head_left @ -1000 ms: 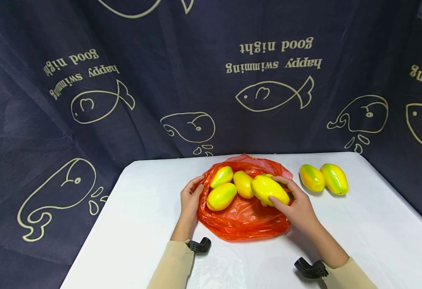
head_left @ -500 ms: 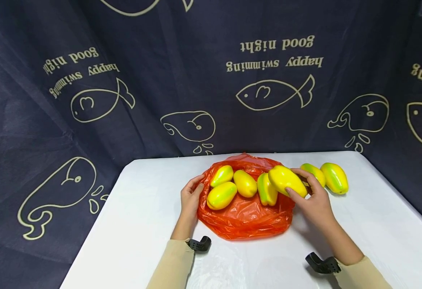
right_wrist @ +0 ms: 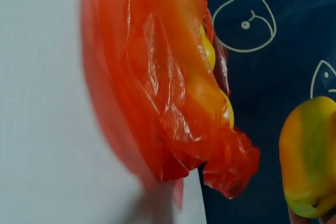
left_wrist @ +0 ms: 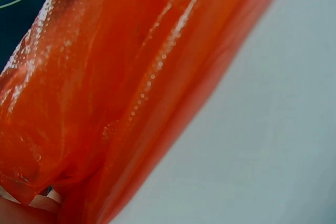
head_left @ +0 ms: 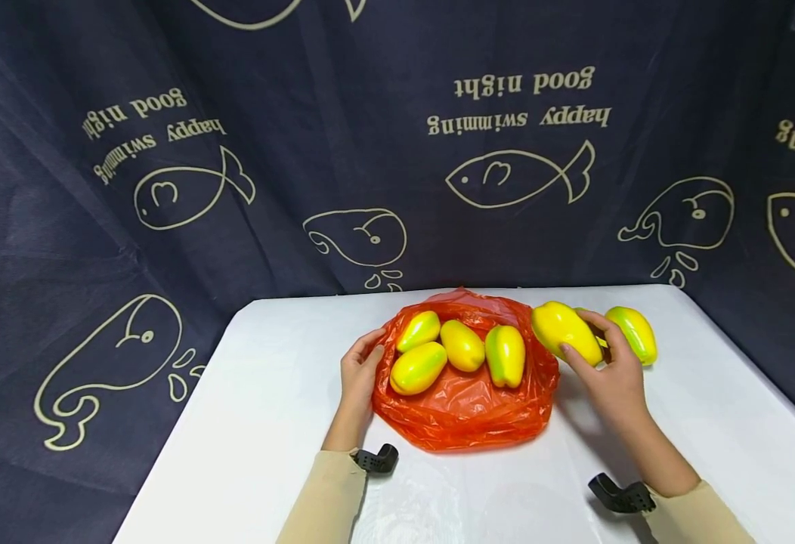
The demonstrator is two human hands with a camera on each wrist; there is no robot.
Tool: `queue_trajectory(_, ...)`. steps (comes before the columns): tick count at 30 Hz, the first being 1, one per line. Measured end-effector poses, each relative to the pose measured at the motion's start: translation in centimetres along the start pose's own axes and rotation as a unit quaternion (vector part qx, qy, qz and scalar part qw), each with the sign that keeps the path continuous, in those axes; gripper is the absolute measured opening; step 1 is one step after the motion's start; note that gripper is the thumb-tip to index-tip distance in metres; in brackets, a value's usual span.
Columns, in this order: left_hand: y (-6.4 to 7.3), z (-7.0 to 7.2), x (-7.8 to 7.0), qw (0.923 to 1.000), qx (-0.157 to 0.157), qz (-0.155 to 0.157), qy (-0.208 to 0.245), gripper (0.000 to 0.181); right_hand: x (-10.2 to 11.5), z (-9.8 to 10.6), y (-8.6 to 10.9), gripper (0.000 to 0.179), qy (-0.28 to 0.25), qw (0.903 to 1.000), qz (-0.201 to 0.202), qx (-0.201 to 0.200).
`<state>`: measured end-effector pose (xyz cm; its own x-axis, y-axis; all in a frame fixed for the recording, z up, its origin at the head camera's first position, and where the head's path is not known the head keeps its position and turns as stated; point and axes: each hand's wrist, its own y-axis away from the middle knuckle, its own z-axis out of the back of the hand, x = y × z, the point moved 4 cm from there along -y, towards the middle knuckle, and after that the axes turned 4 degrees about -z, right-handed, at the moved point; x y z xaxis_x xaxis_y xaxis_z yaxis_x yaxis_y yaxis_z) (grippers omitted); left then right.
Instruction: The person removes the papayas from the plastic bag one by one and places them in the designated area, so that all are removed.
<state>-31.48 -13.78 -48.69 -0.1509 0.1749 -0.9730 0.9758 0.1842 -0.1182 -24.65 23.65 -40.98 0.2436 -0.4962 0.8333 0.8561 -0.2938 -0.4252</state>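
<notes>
A red plastic bag (head_left: 465,423) lies with its mouth spread wide on the table in the head view. Several yellow-green mangoes rest inside it, among them one mango (head_left: 505,357) at the right. My left hand (head_left: 358,381) grips the bag's left rim; in the left wrist view the red film (left_wrist: 121,77) hides most of that hand. Just beyond the bag's right edge, my right hand (head_left: 617,381) holds a mango (head_left: 564,332) between thumb and fingers, above the table. The same mango (right_wrist: 310,156) shows at the right of the right wrist view.
To the right of the bag, a mango (head_left: 632,334) lies on the white table (head_left: 268,423). A second one beside it is mostly hidden behind the held mango and right hand. A dark blue curtain (head_left: 397,166) with fish drawings hangs behind the table.
My right hand has carried its mango rightward, from over the bag to past its right edge, uncovering the mango beneath. The left hand stays on the rim.
</notes>
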Motion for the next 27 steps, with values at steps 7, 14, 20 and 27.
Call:
queue_trajectory(7, 0.0, 0.0, -0.1, 1.0000, 0.002, 0.004, 0.004, 0.028, -1.1, 1.1, -0.7, 0.059, -0.013, 0.9983, -0.027, -0.049)
queue_trajectory(14, 0.1, 0.0, -0.3, 1.0000, 0.002, -0.002, 0.005, 0.030, -2.6, 2.3, -1.5, 0.057, -0.017, 0.9942, -0.047, -0.096)
queue_trajectory(20, 0.1, 0.0, -0.2, 1.0000, 0.002, -0.001, 0.006, 0.030, -3.7, 3.3, -1.9, 0.057, -0.023, 0.9893, -0.085, -0.116)
queue_trajectory(27, 0.0, -0.1, -0.2, 0.9999, 0.005, -0.007, 0.009, 0.031, -4.8, 4.6, -2.5, 0.053, -0.029, 0.9824, -0.114, -0.145)
